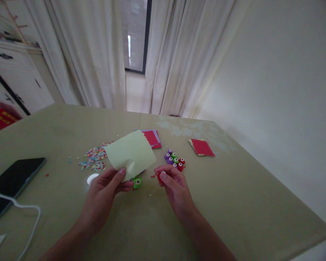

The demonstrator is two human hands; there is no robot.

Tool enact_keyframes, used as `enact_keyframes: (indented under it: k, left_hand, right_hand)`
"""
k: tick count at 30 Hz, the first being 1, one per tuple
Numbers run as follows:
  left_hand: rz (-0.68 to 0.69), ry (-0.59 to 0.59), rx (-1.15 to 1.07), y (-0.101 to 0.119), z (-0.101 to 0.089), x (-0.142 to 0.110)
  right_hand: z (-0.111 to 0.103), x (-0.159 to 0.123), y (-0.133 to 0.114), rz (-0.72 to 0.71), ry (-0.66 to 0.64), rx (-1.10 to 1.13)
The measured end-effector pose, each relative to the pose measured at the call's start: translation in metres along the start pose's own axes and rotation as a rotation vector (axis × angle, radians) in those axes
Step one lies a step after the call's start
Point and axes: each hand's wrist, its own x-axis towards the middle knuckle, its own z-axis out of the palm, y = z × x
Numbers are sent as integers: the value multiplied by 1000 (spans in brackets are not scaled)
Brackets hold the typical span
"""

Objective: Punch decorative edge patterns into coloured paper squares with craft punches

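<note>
My left hand (108, 185) pinches a pale green sheet of paper (133, 150) by its near edge, thumb on top. The sheet is tilted up and dented near the thumb. In the fingers of my right hand (176, 188) is a small red craft punch (160, 177) with a white button, partly hidden by the fingertips and apart from the sheet. A green craft punch (137, 183) lies on the table beside my left fingertips. Beyond my right hand stands a cluster of several purple, green and red craft punches (174, 159). Tiny red paper bits (153, 176) lie between the hands.
Colourful paper confetti (96, 156) is heaped at the left, near a white round object (92, 178). Red and purple paper sheets (153, 139) lie behind the held sheet; a red scalloped stack (202, 147) lies right. A phone (16, 181) and white cable (29, 206) occupy the left.
</note>
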Motion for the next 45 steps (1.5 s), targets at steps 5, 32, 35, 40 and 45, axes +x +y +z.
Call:
enact_keyframes:
  k: [5, 32, 35, 40, 45]
  left_hand:
    - [115, -26, 285, -1, -6, 3]
    - [61, -98, 183, 3, 6, -2]
    - [57, -76, 206, 4, 5, -2]
    - [53, -87, 205, 5, 6, -2]
    - [59, -99, 223, 4, 5, -3]
  right_hand:
    - [1, -3, 1, 32, -144, -56]
    - [11, -6, 4, 247, -152, -30]
    - [11, -5, 5, 258, -115, -7]
    - [9, -4, 6, 249, -76, -17]
    - [9, -5, 5, 246, -82, -16]
